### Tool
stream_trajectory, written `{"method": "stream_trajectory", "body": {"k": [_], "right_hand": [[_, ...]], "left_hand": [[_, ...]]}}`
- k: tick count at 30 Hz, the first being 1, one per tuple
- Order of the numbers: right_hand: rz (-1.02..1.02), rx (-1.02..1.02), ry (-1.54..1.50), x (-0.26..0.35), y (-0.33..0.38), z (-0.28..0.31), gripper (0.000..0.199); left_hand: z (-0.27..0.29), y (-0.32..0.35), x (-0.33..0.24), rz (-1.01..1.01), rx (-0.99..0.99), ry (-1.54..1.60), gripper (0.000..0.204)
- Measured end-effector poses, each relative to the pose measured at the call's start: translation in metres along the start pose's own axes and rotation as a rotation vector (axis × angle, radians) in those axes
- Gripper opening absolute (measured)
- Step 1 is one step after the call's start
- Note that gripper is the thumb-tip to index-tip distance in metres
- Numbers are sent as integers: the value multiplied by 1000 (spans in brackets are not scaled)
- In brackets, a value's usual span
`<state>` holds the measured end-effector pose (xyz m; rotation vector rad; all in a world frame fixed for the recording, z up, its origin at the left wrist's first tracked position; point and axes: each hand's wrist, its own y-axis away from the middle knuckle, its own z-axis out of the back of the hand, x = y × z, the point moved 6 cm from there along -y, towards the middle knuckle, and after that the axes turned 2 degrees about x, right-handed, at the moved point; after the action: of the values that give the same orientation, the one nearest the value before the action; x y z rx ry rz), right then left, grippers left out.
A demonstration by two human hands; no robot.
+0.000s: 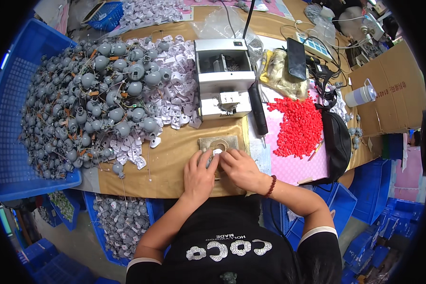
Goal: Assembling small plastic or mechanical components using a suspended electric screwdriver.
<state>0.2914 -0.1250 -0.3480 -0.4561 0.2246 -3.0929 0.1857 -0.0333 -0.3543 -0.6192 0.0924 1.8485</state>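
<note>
At the middle of the table's near edge, my left hand [199, 175] and my right hand [242, 171] meet over a small tan block fixture [205, 143] with a round recess. A small white plastic piece [217, 152] shows between my fingertips at the recess. Under the left fingers a bit of grey shows, mostly hidden. Both hands have bent, closed fingers; the right fingertips press at the white piece. Behind the block stands a white and grey bench machine [226, 80] with an open-topped bin of small metal parts.
At left, a blue crate [7, 118] and heaped grey round housings [87, 80] with wires. White plastic parts [177, 104] lie beside them. Right of the machine are a black electric screwdriver [258, 111], a red parts pile [298, 125], a phone [296, 57], a black bag [337, 142] and a cardboard box [388, 90].
</note>
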Motion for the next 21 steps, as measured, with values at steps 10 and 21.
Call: {"method": "stream_trajectory", "body": {"k": [10, 21], "right_hand": [[-311, -134, -463, -72, 50, 46, 36], [-606, -192, -887, -75, 57, -6, 33]], "left_hand": [[-8, -1, 1, -121, 49, -104, 47], [-7, -1, 5, -131, 92, -40, 53]]}}
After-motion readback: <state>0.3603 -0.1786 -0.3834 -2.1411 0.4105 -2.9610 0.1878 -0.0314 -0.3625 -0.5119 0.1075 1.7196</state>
